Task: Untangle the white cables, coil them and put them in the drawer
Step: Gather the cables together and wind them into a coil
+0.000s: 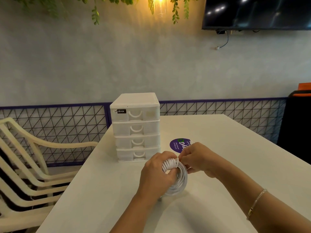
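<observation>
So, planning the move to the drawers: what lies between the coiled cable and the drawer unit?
In the head view, only bare white table separates the coiled cable from the drawer unit; the purple sticker sits off to the right.

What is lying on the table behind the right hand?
A round purple sticker lies flat on the table behind the right hand. The hand covers its near edge, so some print is hidden.

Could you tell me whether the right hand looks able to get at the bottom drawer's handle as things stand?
Probably not yet: the right hand is pinching the cable coil, which the left hand grips. The bottom drawer is shut just beyond, with bare table between.
</observation>
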